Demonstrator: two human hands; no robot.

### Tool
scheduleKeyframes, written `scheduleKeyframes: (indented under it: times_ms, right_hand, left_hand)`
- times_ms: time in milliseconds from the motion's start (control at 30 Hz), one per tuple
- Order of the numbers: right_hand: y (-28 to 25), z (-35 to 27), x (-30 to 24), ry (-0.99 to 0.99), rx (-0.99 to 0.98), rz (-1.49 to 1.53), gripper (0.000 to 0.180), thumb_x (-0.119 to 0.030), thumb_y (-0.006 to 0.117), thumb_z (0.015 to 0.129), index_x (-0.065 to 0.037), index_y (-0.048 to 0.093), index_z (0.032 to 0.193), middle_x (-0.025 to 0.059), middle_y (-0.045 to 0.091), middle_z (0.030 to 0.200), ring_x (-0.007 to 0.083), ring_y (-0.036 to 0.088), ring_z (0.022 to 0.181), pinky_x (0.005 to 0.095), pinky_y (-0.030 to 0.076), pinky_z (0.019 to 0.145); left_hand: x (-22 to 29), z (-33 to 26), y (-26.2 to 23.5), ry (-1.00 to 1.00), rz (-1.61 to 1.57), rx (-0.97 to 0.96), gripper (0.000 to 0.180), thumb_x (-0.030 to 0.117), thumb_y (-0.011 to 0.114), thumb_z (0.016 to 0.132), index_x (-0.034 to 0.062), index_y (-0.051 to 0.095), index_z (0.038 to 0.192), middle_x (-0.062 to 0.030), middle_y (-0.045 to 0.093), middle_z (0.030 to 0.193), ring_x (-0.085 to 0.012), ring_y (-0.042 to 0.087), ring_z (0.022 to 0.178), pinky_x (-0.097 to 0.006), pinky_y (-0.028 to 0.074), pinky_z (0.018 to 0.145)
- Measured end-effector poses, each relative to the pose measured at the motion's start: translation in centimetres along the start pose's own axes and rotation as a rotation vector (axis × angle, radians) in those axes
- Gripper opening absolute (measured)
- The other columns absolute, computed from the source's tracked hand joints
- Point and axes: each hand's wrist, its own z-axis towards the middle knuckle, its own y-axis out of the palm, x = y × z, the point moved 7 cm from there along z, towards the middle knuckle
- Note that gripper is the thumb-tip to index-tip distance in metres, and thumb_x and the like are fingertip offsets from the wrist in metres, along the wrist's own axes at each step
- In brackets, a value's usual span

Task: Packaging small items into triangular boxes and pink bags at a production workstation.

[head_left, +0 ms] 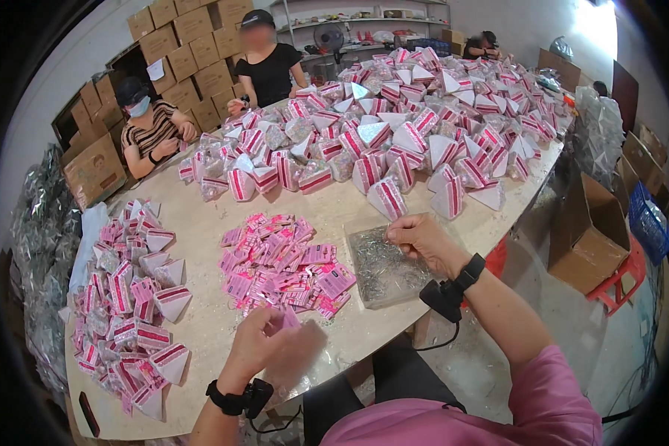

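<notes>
My left hand [259, 343] is closed in a pinch on a small pink card tag [291, 319], low over the near table edge. Just beyond it lies a loose heap of pink printed card tags [282, 260]. To the right, my right hand [427, 241] hovers above the far right corner of a shallow clear tray [395, 301] of thin metal pins [379, 273]. Its thumb and fingertips are pressed together; whatever they hold is too small to make out. Both wrists carry black strapped devices.
A large mound of bagged cake-slice-shaped wedges [394, 134] covers the far table. A smaller pile of wedges [123, 297] lies left, near a dark phone [88, 414]. Two people work across the table, another farther back. A cardboard box [591, 238] on a red stool stands right.
</notes>
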Motion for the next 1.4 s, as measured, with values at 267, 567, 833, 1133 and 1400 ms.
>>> scheduleKeyframes:
  times_ms: [267,567,833,1133,1400]
  right_hand:
    - [-0.1,-0.5,-1.2,-0.079,0.026,-0.082,0.013,-0.015,0.066,0.082,-0.002,0.067,0.082,-0.0013,0.060,0.066,0.0037,0.049,0.052,0.0185,0.036,0.043]
    - [0.6,-1.5,-3.9,-0.567,0.064,-1.148,0.018,-0.012,0.061,0.073,-0.002,0.066,0.087,0.0143,0.064,0.080,0.0310,0.060,0.075,0.0389,0.047,0.071]
    - [2.8,-1.2,-1.6,-0.496,-0.215,-1.183,0.022,-0.005,0.055,0.073,-0.002,0.063,0.092,0.0167,0.061,0.092,0.0360,0.057,0.088,0.0417,0.046,0.080]
    - [6.0,-0.3,0.8,-0.514,-0.294,-1.344,0.008,-0.010,0.058,0.075,-0.005,0.058,0.081,0.0135,0.055,0.086,0.0332,0.058,0.086,0.0426,0.046,0.073]
    - [5.0,-0.2,-0.5,-0.540,-0.287,-1.236,0.009,-0.008,0.055,0.072,-0.003,0.057,0.079,0.0152,0.056,0.086,0.0352,0.057,0.082,0.0438,0.045,0.072]
  left_hand:
    - [0.3,-0.3,0.3,-0.025,-0.017,-0.026,0.029,0.021,0.072,0.073,-0.0010,0.063,0.090,-0.0069,0.059,0.081,-0.0141,0.055,0.069,-0.027,0.045,0.064]
    - [0.9,-0.4,0.5,-0.010,-0.046,-0.064,0.032,0.020,0.070,0.079,-0.0029,0.061,0.099,-0.0057,0.058,0.086,-0.0098,0.055,0.067,-0.025,0.044,0.060]
    - [0.1,-0.3,1.0,-0.069,-0.118,-0.065,0.029,0.019,0.071,0.076,0.0004,0.063,0.098,-0.0052,0.059,0.086,-0.0116,0.055,0.071,-0.026,0.046,0.064]
    - [0.2,-0.5,1.7,-0.077,-0.139,-0.085,0.031,0.019,0.070,0.077,0.0002,0.063,0.100,-0.0048,0.060,0.087,-0.0107,0.056,0.072,-0.025,0.046,0.064]
    - [0.6,-0.6,1.4,-0.099,-0.168,-0.074,0.030,0.020,0.071,0.076,-0.0006,0.063,0.096,-0.0055,0.058,0.085,-0.0119,0.055,0.071,-0.026,0.046,0.065]
